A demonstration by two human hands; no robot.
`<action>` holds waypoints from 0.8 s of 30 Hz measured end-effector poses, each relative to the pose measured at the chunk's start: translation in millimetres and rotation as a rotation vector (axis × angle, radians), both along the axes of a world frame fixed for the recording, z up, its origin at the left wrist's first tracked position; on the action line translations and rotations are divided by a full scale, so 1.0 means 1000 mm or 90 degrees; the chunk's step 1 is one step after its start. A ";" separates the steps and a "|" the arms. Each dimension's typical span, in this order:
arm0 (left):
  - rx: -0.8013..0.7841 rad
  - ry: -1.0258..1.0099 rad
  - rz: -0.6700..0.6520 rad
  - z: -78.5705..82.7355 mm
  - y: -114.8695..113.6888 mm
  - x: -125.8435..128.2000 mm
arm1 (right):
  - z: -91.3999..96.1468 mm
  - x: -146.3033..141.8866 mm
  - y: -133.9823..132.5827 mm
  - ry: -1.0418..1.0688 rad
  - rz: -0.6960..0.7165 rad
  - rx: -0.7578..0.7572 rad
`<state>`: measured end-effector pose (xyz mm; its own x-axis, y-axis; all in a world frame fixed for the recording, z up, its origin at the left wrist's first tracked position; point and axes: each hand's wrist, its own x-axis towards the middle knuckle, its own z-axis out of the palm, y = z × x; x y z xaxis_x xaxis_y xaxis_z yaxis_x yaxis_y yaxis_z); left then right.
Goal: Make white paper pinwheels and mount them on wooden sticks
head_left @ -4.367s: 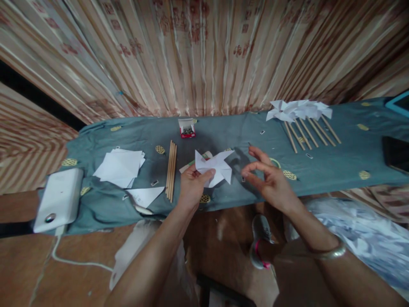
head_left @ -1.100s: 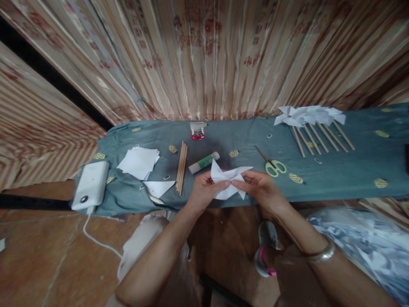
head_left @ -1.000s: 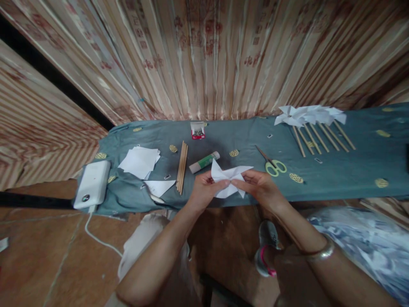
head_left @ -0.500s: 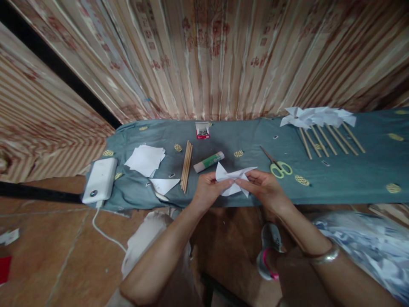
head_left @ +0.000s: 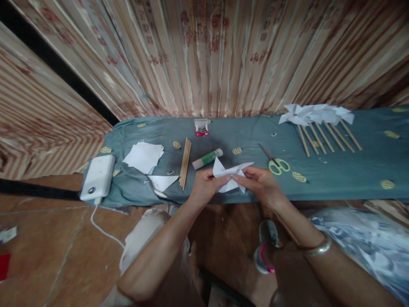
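Observation:
A folded white paper pinwheel (head_left: 230,174) is held just above the near edge of the table with the blue-grey cloth (head_left: 335,175). My left hand (head_left: 204,187) pinches its left side at the centre. My right hand (head_left: 260,184) pinches the centre from the right, fingertips meeting those of the left. Both hands are closed on the paper. A green glue stick (head_left: 207,158) lies just beyond the pinwheel. Green-handled scissors (head_left: 275,162) lie to the right of my right hand.
A bundle of wooden sticks (head_left: 185,163), a stack of white paper squares (head_left: 143,156) and a paper triangle (head_left: 162,182) lie at the left. A white power bank (head_left: 97,177) sits at the left end. A small pin box (head_left: 201,127) stands at the back. Finished pinwheels on sticks (head_left: 319,123) lie at the right.
Earlier my right hand was open and off the paper; it has since closed on the pinwheel's centre beside the left. In the last second the hands barely moved; the view shifted slightly.

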<state>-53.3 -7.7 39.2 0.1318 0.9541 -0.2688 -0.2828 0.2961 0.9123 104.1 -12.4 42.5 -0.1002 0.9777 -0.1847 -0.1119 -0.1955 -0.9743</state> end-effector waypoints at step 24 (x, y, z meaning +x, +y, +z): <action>-0.016 -0.035 0.023 0.000 0.001 0.005 | 0.003 0.001 0.001 0.024 -0.002 -0.028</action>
<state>-48.5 -7.2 38.9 0.1119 0.9519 -0.2853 -0.3433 0.3065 0.8878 104.7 -11.9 45.5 -0.1043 0.9691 -0.2237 -0.1491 -0.2376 -0.9598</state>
